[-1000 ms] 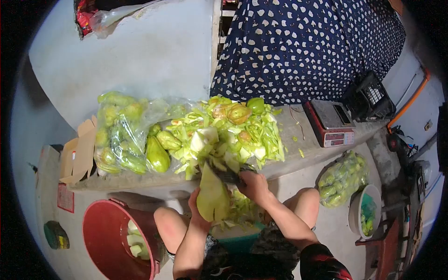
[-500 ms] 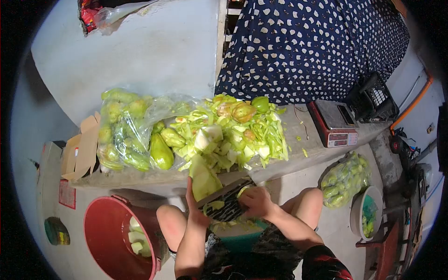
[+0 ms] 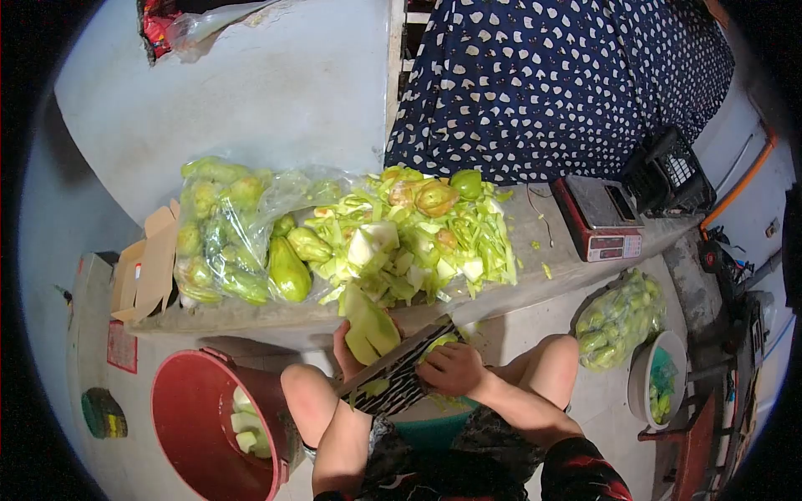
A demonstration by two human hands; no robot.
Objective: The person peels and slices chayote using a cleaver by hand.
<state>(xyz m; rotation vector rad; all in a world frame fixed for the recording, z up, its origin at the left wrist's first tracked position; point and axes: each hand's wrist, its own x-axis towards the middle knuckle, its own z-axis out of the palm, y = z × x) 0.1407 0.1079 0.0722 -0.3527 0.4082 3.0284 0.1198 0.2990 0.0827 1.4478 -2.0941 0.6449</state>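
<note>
My left hand (image 3: 346, 351) is wrapped around a large pale green fruit (image 3: 371, 327), whose skin looks partly pared off. A dark board with pale streaks and a brown edge (image 3: 393, 376) slants across my lap, covering part of that hand. My right hand (image 3: 451, 368) is closed over the board's right end. A yellow-green piece of fruit (image 3: 440, 341) shows at its fingers, which hide the rest of it. Beyond the board, a heap of green peelings (image 3: 468, 242) lies on the concrete ledge (image 3: 535, 288), with whole green fruits (image 3: 288, 271) beside it.
A clear bag of green fruit (image 3: 221, 230) and an open cardboard box (image 3: 146, 267) are at the left. A red tub (image 3: 192, 355) holds pale pieces. At the right are a scale (image 3: 597, 217), a black crate (image 3: 672, 175), another fruit bag (image 3: 622, 321) and a pale bucket (image 3: 639, 388).
The streaked board has shifted slightly and tilted, its left end now lower and farther left. My right hand has moved slightly left and down; the large fruit in my left hand has turned a little.
</note>
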